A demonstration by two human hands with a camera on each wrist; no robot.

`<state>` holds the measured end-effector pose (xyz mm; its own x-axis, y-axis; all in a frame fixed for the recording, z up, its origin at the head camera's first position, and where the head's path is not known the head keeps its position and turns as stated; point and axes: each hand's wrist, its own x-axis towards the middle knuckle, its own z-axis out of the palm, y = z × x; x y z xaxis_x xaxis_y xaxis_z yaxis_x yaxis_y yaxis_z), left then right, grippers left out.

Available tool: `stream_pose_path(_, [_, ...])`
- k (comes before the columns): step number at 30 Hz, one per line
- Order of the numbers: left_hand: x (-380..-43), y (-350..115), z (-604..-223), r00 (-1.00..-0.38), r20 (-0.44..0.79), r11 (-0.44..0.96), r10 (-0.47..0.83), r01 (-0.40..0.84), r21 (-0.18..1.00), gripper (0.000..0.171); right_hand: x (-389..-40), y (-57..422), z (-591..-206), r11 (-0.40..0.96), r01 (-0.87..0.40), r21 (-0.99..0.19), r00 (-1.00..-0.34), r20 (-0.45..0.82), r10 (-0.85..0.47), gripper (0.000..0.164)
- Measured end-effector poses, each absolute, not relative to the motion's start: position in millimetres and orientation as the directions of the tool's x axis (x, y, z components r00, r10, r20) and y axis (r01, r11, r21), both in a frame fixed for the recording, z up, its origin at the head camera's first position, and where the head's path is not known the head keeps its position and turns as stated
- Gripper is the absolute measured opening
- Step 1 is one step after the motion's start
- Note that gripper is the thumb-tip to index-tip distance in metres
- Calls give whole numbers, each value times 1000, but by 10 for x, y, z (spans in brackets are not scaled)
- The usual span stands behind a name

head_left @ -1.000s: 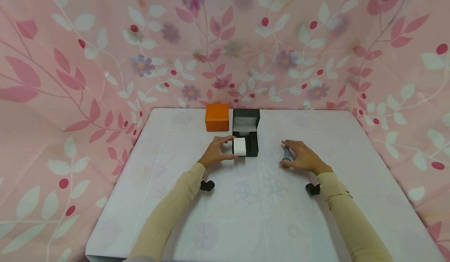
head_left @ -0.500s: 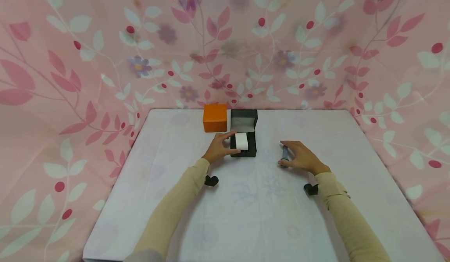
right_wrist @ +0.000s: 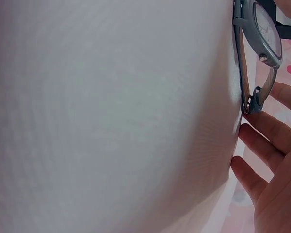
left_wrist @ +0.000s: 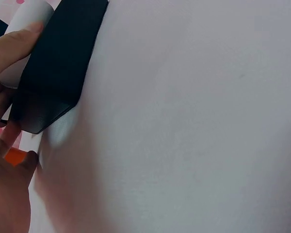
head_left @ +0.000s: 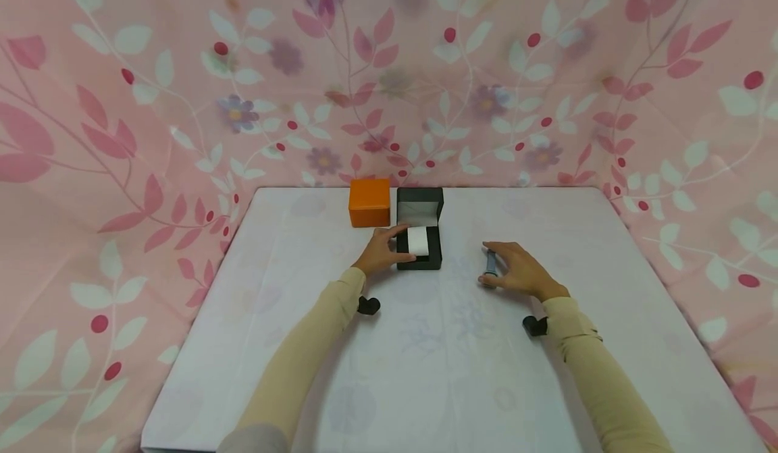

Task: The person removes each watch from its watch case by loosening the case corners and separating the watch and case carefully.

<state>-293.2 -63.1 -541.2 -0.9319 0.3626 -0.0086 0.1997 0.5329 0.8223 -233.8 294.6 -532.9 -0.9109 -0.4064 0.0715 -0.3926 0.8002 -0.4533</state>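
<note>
In the head view my left hand [head_left: 378, 250] grips a white watch cushion [head_left: 418, 241] by its two ends, thumb on the near side. The cushion sits within the base of a black watch box [head_left: 420, 194], whose lid stands up at the back. From the left wrist, the thumb lies against the white roll [left_wrist: 26, 22] beside the box's dark outer wall [left_wrist: 63, 53]. To the right, my right hand [head_left: 524, 272] spans a blue-strapped wristwatch [head_left: 491, 262], thumb at its near end and fingers at its far end. Its grey case [right_wrist: 266, 34] shows above the buckled strap.
An orange box [head_left: 369, 203] stands just left of the black box, near the table's back edge. White cloth covers the table [head_left: 450, 358]. Pink floral fabric [head_left: 389, 88] rises behind and on both sides. Black wrist mounts [head_left: 369, 305] hang below both sleeves.
My left hand has moved the white cushion slightly right and away from me, into the middle of the black box's base. The right hand has stayed at the wristwatch.
</note>
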Motion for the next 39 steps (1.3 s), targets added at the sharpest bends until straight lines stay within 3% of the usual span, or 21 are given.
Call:
stream_pose_path(7, [-2903, -642, -5356, -910, -24, 559, 414, 233, 796, 79, -2337, 2912, -5324, 793, -392, -467, -910, 68, -409, 93])
stream_pose_path(16, [-2897, -626, -5409, -890, 75, 569, 449, 350, 744, 63, -2345, 2928, -5365, 793, -395, -464, -910, 79, -407, 92])
stream_pose_path(25, [-2929, -580, -5396, -880, 93, 602, 465, 391, 696, 62, -2344, 2945, -5361, 804, -388, -450, -914, 73, -399, 92])
stream_pose_path(39, [-2900, -793, -5430, -901, 215, 514, 377, 397, 760, 67, -2343, 2947, -5350, 811, -351, -468, -927, 52, -372, 92])
